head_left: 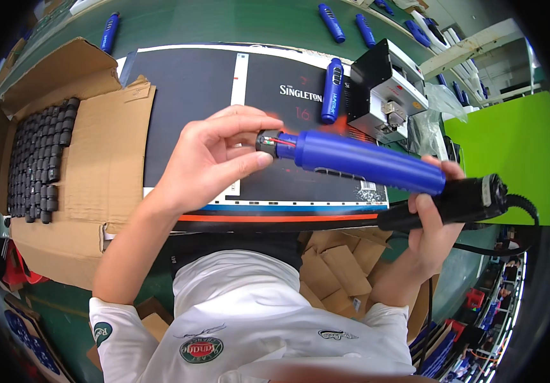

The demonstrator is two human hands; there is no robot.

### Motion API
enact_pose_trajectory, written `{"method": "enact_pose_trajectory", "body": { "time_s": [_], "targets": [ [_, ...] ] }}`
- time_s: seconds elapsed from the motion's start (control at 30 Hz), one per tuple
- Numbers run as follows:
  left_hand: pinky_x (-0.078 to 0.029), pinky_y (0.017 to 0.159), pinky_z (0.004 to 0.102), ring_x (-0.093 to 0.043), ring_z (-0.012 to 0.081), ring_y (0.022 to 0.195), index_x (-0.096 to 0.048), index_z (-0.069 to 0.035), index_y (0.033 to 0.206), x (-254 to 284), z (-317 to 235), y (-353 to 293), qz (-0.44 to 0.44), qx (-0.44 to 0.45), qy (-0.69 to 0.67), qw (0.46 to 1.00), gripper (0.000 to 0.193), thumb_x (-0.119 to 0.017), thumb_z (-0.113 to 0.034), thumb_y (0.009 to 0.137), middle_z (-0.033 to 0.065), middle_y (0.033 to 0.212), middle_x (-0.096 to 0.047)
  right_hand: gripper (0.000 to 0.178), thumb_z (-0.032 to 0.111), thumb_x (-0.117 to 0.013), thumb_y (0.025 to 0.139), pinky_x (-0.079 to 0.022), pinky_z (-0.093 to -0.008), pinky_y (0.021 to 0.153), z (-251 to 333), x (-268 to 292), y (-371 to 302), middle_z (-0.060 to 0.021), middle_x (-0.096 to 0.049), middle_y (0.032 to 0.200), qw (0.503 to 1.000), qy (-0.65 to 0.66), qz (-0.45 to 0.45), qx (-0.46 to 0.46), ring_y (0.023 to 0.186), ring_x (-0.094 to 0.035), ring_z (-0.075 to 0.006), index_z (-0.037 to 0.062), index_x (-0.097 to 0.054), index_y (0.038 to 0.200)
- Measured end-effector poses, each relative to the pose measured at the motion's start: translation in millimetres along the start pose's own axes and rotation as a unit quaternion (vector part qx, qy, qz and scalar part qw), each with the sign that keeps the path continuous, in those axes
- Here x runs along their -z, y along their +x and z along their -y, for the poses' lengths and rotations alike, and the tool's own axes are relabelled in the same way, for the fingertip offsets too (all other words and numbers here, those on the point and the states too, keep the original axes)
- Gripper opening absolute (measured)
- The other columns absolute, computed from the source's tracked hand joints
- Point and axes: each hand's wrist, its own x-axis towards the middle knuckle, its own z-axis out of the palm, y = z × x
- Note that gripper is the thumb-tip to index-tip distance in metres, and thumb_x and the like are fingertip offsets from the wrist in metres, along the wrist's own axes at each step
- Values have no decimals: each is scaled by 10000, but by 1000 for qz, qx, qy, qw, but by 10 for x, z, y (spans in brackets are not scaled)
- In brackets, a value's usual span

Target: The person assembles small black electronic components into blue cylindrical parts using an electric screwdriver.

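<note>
My left hand pinches a short black cap between thumb and fingers. The cap sits at the left end of a blue tube-shaped housing, and thin red and other wires show where the two meet. Around the tube's right end are the fingers of my right hand. The same hand also has a black corded tool against its palm; its exact kind I cannot make out. The tube is held nearly level, tilted slightly down to the right, above the dark printed mat.
An open cardboard box with rows of black caps stands at left. Behind the tube are another blue housing and a white-and-black machine. More blue housings lie on the green surface at the back. A black cord hangs at right.
</note>
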Motion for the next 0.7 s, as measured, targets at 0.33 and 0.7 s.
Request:
{"method": "enact_pose_trajectory", "body": {
  "time_s": [0.33,0.7],
  "targets": [
    [-444,1019,400,-626,303,1109,-418,-62,1444,134,519,406,19,-26,355,934,764,-709,78,751,140,1029,-684,479,94,-824,749,-496,-214,727,-166,-807,622,-27,-672,975,987,-122,102,23,805,-592,-49,1,-617,1170],
    [-515,764,273,-621,120,892,-604,-24,1165,-101,313,858,20,-18,194,981,443,-752,-43,747,60,968,-666,383,272,-762,840,-516,-242,733,-316,-1027,886,-82,-653,810,952,-220,136,162,710,-641,-161,10,-612,1075]
  ]
}}
